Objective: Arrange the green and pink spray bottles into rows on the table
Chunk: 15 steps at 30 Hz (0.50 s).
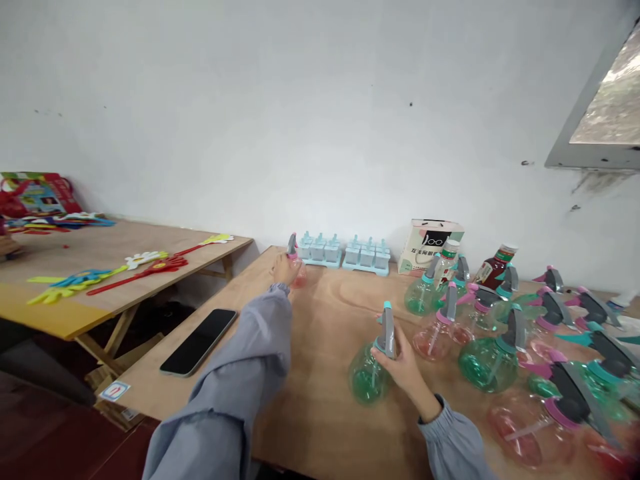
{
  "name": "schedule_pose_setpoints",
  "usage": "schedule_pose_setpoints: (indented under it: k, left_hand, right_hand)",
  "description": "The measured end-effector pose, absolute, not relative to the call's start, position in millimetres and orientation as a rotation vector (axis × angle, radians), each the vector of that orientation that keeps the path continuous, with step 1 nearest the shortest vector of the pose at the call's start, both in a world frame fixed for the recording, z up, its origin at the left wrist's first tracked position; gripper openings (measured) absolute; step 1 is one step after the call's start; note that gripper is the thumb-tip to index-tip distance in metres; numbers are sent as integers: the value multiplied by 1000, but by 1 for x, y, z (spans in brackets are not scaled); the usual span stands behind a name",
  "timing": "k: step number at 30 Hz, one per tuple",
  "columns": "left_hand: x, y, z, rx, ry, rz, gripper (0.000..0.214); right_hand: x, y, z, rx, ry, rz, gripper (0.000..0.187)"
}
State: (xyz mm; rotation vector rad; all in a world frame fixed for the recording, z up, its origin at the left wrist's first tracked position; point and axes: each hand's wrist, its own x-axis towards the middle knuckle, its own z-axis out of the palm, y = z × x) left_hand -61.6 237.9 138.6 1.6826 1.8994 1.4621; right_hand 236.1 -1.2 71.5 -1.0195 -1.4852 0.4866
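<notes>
Far out on the wooden table, my left hand (285, 270) is closed around a pink spray bottle (299, 277), close to the light blue ice-pop moulds. Its grey trigger head shows above my fingers. Nearer to me, my right hand (399, 360) grips a green spray bottle (367, 380) by its neck, just under the grey and teal head. This bottle leans slightly, and I cannot tell whether its base touches the table. To the right of that hand stand a pink spray bottle (434, 337) and a green spray bottle (489, 365).
Ice-pop moulds (367, 257) and a printed box (429, 247) stand along the wall. A dark red sauce bottle (495, 267) stands behind several spray bottles at right. A phone (199, 342) lies at the left edge. Another table (150, 240) holds coloured hand-shaped pieces (160, 267).
</notes>
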Motion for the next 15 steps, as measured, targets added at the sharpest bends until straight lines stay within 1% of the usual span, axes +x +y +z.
schedule_pose_setpoints:
  k: [3,8,13,15]
  left_hand:
    - [-57,218,124,1642,1800,1508,34]
    - [-55,180,92,1698,1442,1547,37]
    - [-58,139,56,1672,1301,1580,52]
    - [-58,122,45,1643,1281,1565,55]
  right_hand:
    - [235,-3,71,-999,-1496,510,60]
    - [238,0,67,-1046,-1387,491,60]
    - [240,1,71,-1041,-1354,519,57]
    - [240,0,77,-1038,-1310,561,52]
